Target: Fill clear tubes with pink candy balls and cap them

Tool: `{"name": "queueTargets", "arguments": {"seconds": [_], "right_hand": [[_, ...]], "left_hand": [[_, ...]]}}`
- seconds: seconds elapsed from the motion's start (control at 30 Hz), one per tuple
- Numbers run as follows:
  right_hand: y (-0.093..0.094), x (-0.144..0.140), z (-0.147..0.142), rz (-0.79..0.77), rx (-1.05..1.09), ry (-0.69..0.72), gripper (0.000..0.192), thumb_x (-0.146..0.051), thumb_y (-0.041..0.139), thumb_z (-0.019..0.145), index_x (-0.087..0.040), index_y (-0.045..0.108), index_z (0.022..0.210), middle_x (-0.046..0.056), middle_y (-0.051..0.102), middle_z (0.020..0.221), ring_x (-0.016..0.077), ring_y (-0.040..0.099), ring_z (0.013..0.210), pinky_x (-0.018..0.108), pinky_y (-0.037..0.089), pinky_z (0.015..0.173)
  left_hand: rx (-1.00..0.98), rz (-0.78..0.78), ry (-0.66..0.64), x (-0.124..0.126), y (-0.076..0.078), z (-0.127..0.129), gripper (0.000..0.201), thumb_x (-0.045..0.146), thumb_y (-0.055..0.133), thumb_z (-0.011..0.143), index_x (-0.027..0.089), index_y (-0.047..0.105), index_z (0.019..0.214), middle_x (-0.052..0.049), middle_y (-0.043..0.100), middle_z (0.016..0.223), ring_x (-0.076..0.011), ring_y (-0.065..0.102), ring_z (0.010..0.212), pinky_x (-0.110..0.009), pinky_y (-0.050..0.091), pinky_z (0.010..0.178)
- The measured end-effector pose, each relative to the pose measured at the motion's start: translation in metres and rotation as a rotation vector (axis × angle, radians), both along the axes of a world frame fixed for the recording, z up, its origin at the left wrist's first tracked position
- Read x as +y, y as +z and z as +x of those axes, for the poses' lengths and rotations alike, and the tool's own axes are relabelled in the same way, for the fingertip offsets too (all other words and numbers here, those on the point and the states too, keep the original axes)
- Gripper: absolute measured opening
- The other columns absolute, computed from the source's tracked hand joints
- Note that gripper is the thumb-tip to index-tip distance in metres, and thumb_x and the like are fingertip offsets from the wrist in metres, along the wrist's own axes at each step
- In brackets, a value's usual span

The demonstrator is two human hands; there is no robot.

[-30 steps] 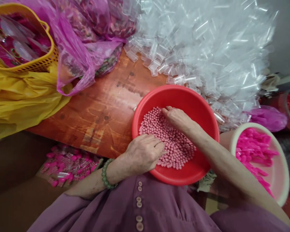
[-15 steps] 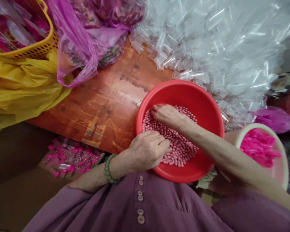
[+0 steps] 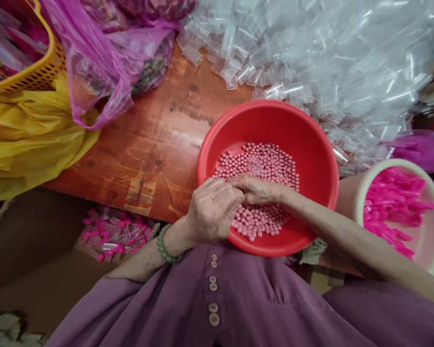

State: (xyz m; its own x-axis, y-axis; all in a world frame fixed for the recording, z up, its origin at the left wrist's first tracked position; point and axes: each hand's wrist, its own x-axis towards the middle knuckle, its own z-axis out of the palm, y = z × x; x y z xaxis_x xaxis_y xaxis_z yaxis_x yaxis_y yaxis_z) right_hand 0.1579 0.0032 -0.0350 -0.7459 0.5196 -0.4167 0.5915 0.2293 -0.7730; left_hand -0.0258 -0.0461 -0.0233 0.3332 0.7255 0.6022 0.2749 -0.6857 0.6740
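A red plastic basin [image 3: 304, 144] sits in front of me with many small pink beads [image 3: 271, 159] spread over its bottom. My left hand [image 3: 215, 207], with a green bead bracelet [image 3: 164, 246] on the wrist, is over the basin's near left rim, its fingers curled closed. My right hand [image 3: 255, 189] reaches over the beads from the right, and its closed fingertips meet the left hand's fingers. Whatever lies between the fingers is hidden by the hands.
A heap of clear plastic sleeves [image 3: 311, 58] covers the far right of the wooden table [image 3: 148, 149]. A white bucket [image 3: 359, 193] holds bright pink plastic pieces [image 3: 390, 202]. Purple bags [image 3: 104, 72], a yellow bag [image 3: 32, 140] and a yellow basket [image 3: 47, 67] stand left. Below lie packed pink items [image 3: 119, 236].
My right hand has come out of the beads toward me and now meets my left hand. The left hand stays near the basin's rim. The view has shifted slightly.
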Motion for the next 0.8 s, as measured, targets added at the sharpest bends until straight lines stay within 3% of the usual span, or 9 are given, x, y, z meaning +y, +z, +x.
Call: {"name": "queueTargets", "arguments": {"seconds": [0.1, 0.2, 0.3, 0.4, 0.57, 0.67, 0.8], "right_hand": [[0.003, 0.003, 0.01, -0.24, 0.164, -0.135, 0.026, -0.022, 0.066, 0.08, -0.015, 0.066, 0.105, -0.002, 0.064, 0.082, 0.0125, 0.056, 0.073, 0.026, 0.049, 0.072], [0.015, 0.006, 0.019, -0.215, 0.181, -0.256, 0.038, -0.028, 0.071, 0.078, -0.017, 0.065, 0.113, -0.002, 0.063, 0.085, 0.0133, 0.056, 0.076, 0.028, 0.048, 0.074], [0.03, 0.006, 0.024, -0.128, 0.26, -0.316, 0.042, -0.03, 0.075, 0.076, -0.018, 0.066, 0.115, 0.0, 0.065, 0.09, 0.0147, 0.058, 0.084, 0.028, 0.048, 0.08], [0.04, 0.003, 0.026, -0.102, 0.403, -0.364, 0.043, -0.033, 0.078, 0.075, -0.018, 0.068, 0.115, 0.001, 0.067, 0.095, 0.0147, 0.06, 0.088, 0.028, 0.049, 0.083], [0.051, -0.005, 0.028, -0.103, 0.501, -0.336, 0.035, -0.032, 0.074, 0.081, -0.017, 0.069, 0.111, 0.003, 0.071, 0.104, 0.0158, 0.064, 0.096, 0.028, 0.05, 0.088], [0.056, -0.01, 0.029, -0.015, 0.473, -0.352, 0.031, -0.033, 0.073, 0.082, -0.018, 0.069, 0.109, 0.003, 0.072, 0.103, 0.0161, 0.065, 0.094, 0.028, 0.051, 0.088], [0.063, -0.015, 0.033, 0.185, 0.443, -0.427, 0.036, -0.038, 0.075, 0.08, -0.018, 0.066, 0.108, 0.004, 0.07, 0.097, 0.0154, 0.064, 0.087, 0.027, 0.051, 0.079]], "left_hand": [[-0.101, -0.166, -0.004, 0.0, 0.002, -0.005, 0.019, 0.018, 0.043, 0.096, 0.014, 0.058, 0.106, -0.007, 0.068, 0.092, -0.0157, 0.062, 0.085, -0.031, 0.051, 0.079], [-0.119, -0.376, -0.054, 0.005, 0.006, -0.011, 0.041, 0.018, 0.046, 0.094, 0.015, 0.045, 0.135, -0.015, 0.057, 0.135, -0.0222, 0.054, 0.126, -0.04, 0.045, 0.107], [-0.005, -0.541, -0.159, 0.013, 0.012, -0.013, 0.062, 0.017, 0.049, 0.091, 0.014, 0.029, 0.149, -0.018, 0.036, 0.156, -0.0265, 0.036, 0.145, -0.046, 0.034, 0.119], [0.129, -0.619, -0.243, 0.023, 0.02, -0.009, 0.066, 0.021, 0.053, 0.09, 0.011, 0.029, 0.15, -0.019, 0.036, 0.156, -0.0289, 0.036, 0.144, -0.047, 0.031, 0.12], [0.052, -0.748, -0.373, 0.032, 0.024, 0.003, 0.046, 0.029, 0.053, 0.094, 0.014, 0.052, 0.137, -0.011, 0.068, 0.124, -0.0224, 0.066, 0.112, -0.036, 0.05, 0.102], [0.009, -0.762, -0.35, 0.029, 0.021, 0.007, 0.042, 0.031, 0.057, 0.093, 0.015, 0.058, 0.132, -0.009, 0.072, 0.119, -0.0214, 0.068, 0.108, -0.034, 0.05, 0.101], [-0.034, -0.74, -0.227, 0.023, 0.02, 0.008, 0.037, 0.033, 0.059, 0.091, 0.015, 0.064, 0.122, -0.008, 0.073, 0.114, -0.0211, 0.069, 0.102, -0.033, 0.053, 0.093]]}}
